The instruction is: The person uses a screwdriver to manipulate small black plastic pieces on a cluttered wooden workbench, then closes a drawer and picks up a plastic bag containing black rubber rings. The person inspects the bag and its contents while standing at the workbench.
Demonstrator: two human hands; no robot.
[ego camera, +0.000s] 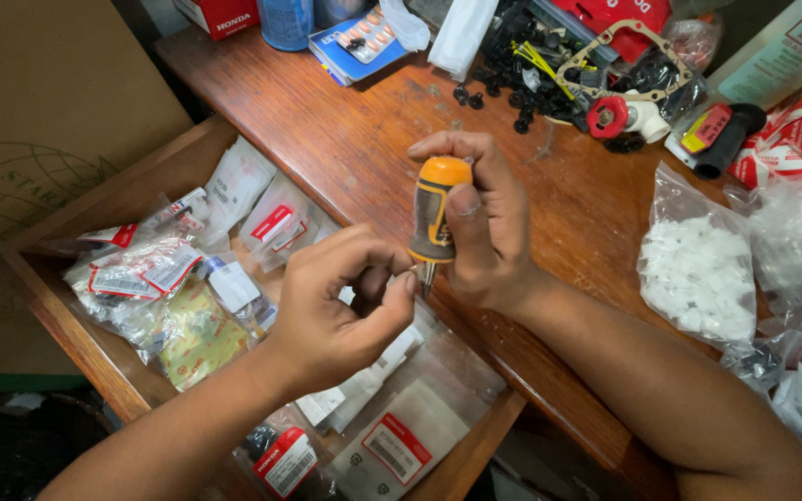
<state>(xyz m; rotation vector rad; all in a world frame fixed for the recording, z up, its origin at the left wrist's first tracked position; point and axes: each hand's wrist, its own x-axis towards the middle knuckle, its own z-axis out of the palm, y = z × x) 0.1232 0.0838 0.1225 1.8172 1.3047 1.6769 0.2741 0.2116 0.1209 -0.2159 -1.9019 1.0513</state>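
Over the open drawer (67,278) at the bench (345,139) edge, both hands meet. Right hand (494,237): fingers wrapped closed round a stubby screwdriver (436,209), orange and grey handle, held upright with the cap uppermost and the thumb pressed on its side. Short metal tip points down, just showing below the handle. Left hand (341,301): fingers curled in, thumb and forefinger pinched together right at the tip; whatever they pinch is too small to make out.

Drawer holds clear bags of small parts (141,278) with red and white labels, one yellowish packet (199,339), more labelled bags (401,445) nearer the front.

On the bench, right of the hands: clear bag of white pieces (698,269), well apart from the screwdriver. Far side of the bench: loose black fasteners (494,93), a tan gasket (619,60), a red knob (607,116), a black and red grip (721,134), a blister pack of pills (368,32) lying on a blue booklet (345,56). Cardboard box (39,121) stands left of the drawer.
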